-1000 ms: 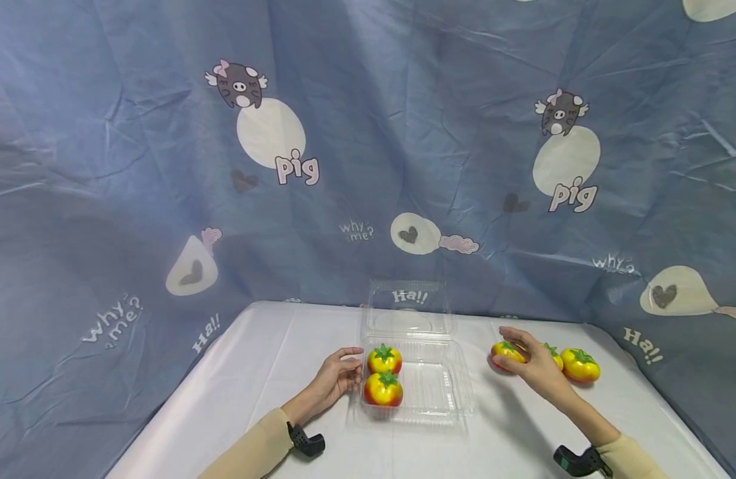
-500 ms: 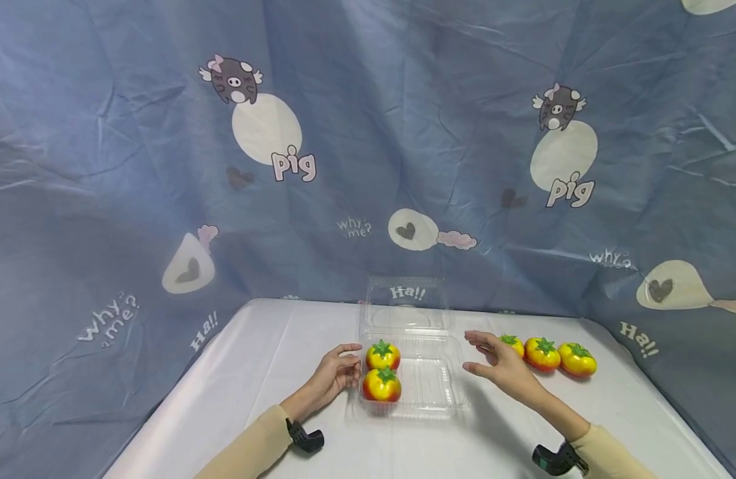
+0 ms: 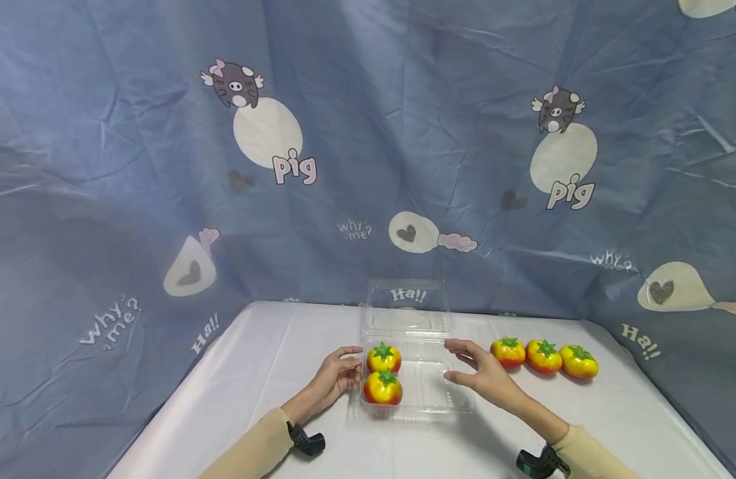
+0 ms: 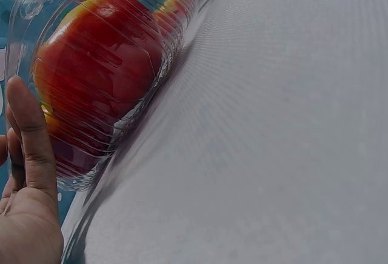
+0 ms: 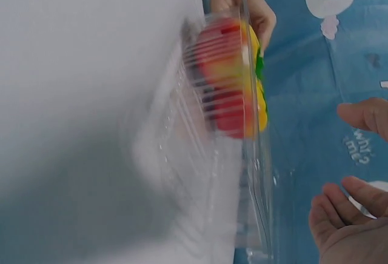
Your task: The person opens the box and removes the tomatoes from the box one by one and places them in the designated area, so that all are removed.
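Observation:
A clear plastic clamshell box (image 3: 424,389) lies with its lid (image 3: 408,311) raised at the back. Two shiny yellow-and-red fruits with green leafy tops, a front one (image 3: 382,389) and a rear one (image 3: 383,359), sit in its left side. My left hand (image 3: 334,379) rests at the box's left wall; in the left wrist view a straight finger (image 4: 33,134) lies along it. Over the box's right edge hovers my right hand (image 3: 484,376), thumb and fingers spread apart with nothing between them. The right wrist view shows the same gap beside the box wall (image 5: 260,179).
To the right, three similar fruits stand in a row: a left one (image 3: 508,353), a middle one (image 3: 544,357) and a right one (image 3: 579,362). All lie on a white-covered table (image 3: 284,372), with a printed blue curtain (image 3: 344,166) behind.
My right hand has moved left from the leftmost loose fruit to the box's right edge, holding nothing. That fruit is now uncovered. The left hand stays at the box's left side.

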Tool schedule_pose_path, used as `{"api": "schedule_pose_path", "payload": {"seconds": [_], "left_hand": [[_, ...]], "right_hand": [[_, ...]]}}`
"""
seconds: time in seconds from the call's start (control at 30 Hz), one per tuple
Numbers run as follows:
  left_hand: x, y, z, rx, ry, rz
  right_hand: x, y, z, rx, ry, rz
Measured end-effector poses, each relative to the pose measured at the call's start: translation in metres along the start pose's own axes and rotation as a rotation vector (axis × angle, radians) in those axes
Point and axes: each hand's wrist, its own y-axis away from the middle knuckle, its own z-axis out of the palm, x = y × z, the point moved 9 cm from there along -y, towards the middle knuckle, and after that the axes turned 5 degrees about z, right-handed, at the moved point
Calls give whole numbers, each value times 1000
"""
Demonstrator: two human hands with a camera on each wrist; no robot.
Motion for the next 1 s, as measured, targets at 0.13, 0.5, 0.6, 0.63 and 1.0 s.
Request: {"api": "schedule_pose_path", "payload": {"seconds": [0.13, 0.5, 0.6, 0.63, 1.0], "left_hand": [[0, 0, -1, 0, 2, 1], [0, -1, 0, -4, 5, 4], [0, -1, 0, -4, 5, 3], [0, -1, 0, -4, 7, 2], [0, -1, 2, -6, 21, 5]], "right_hand": [[-1, -2, 12, -35, -24, 29], [-4, -7, 50, -122, -61, 30], [-5, -8, 59, -137, -78, 30], [-6, -8, 62, -145, -85, 36], [-5, -14, 81, -209, -102, 102]]}}
